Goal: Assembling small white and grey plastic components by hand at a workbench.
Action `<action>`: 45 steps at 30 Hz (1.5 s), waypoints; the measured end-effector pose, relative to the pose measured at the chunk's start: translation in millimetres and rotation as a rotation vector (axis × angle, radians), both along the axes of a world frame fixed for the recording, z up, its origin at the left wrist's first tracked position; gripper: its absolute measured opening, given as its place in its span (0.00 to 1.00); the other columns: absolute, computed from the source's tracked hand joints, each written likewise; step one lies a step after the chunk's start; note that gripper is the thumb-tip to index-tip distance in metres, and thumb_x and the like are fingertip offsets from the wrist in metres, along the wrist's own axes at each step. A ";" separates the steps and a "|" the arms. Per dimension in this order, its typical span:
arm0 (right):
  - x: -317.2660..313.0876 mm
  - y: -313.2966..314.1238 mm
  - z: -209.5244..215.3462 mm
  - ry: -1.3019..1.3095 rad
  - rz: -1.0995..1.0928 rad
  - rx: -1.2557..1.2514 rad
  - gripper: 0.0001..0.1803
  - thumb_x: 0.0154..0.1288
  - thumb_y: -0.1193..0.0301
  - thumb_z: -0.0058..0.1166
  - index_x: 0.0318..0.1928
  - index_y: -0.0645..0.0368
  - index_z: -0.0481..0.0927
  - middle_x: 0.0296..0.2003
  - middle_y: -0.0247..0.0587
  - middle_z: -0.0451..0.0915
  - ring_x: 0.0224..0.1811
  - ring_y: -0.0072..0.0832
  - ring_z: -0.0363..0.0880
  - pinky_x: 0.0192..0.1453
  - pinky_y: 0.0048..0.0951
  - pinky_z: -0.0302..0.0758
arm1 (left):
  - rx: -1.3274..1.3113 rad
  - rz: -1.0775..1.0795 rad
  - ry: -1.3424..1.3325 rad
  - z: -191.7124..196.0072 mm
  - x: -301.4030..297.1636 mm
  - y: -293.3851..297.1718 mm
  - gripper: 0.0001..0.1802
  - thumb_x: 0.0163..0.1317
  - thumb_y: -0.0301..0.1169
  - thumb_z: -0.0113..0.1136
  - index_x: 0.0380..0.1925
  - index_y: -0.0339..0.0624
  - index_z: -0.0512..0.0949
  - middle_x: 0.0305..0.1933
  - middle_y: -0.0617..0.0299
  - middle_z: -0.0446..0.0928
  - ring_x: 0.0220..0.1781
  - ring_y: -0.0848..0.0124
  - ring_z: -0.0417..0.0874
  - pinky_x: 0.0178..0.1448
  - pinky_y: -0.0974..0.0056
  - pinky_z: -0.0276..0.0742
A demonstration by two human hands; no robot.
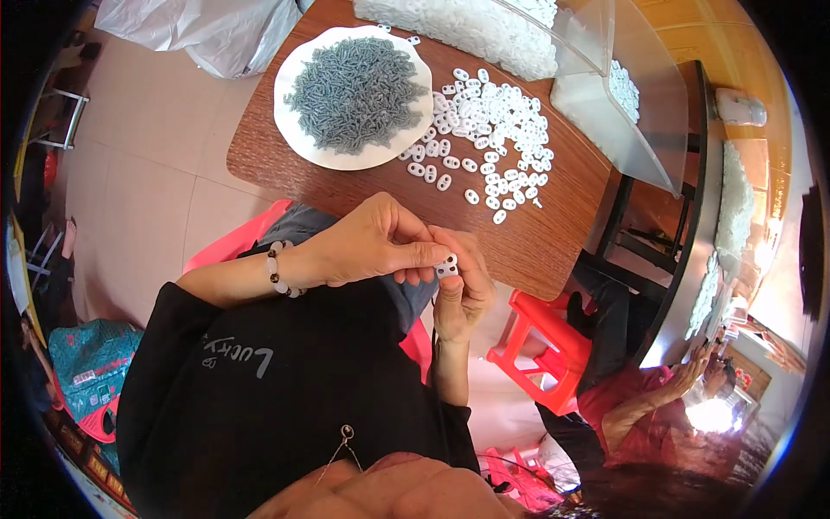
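Note:
In front of my body, both hands meet over the near edge of the table. My right hand (465, 290) is closed, with thumb and fingers pinching a small white two-hole plastic piece (447, 267). My left hand (376, 242), a beaded bracelet on its wrist, is closed too; its thumb tip presses at the upper edge of that piece. Whatever lies under the left fingertips is hidden. Beyond the hands, a white scalloped plate (298, 143) carries a heap of small grey screw-like pieces (359, 91). Many loose white two-hole pieces (510, 121) lie to its right.
Clear-walled bins (596, 130) of white parts stand at the far right of the brown table (346, 186). A red stool (540, 350) is right of me, near another person in a red top (640, 406). A white plastic bag (203, 30) sits far left, a teal bag (91, 372) nearer.

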State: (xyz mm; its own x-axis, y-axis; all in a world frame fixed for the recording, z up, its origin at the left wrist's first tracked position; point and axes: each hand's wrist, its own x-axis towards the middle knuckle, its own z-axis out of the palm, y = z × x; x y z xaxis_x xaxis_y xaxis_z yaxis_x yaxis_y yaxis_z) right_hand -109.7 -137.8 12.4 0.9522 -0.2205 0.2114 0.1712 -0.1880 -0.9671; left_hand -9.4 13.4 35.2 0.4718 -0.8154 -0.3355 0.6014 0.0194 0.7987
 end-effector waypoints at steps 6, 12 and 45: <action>-0.6 -0.1 2.6 -0.022 0.006 0.027 0.25 0.67 0.56 0.53 0.48 0.69 0.81 0.45 0.48 0.81 0.46 0.36 0.73 0.52 0.34 0.69 | 0.021 0.010 0.016 2.3 -4.9 -0.6 0.14 0.65 0.34 0.61 0.28 0.32 0.83 0.23 0.61 0.80 0.23 0.79 0.77 0.27 0.75 0.72; -2.0 -1.2 4.0 -0.024 0.009 0.032 0.24 0.67 0.57 0.54 0.46 0.69 0.81 0.44 0.48 0.81 0.45 0.36 0.73 0.51 0.34 0.70 | 0.055 0.002 -0.027 6.1 -6.4 -1.1 0.14 0.65 0.34 0.60 0.28 0.33 0.83 0.23 0.61 0.80 0.23 0.80 0.77 0.27 0.75 0.72; 3.6 10.5 -9.9 -0.040 -0.152 0.018 0.19 0.70 0.61 0.52 0.42 0.69 0.82 0.37 0.47 0.83 0.40 0.32 0.75 0.45 0.31 0.72 | 0.016 0.122 0.110 1.5 -11.2 -8.2 0.12 0.63 0.31 0.61 0.28 0.32 0.84 0.20 0.60 0.79 0.20 0.79 0.76 0.24 0.75 0.70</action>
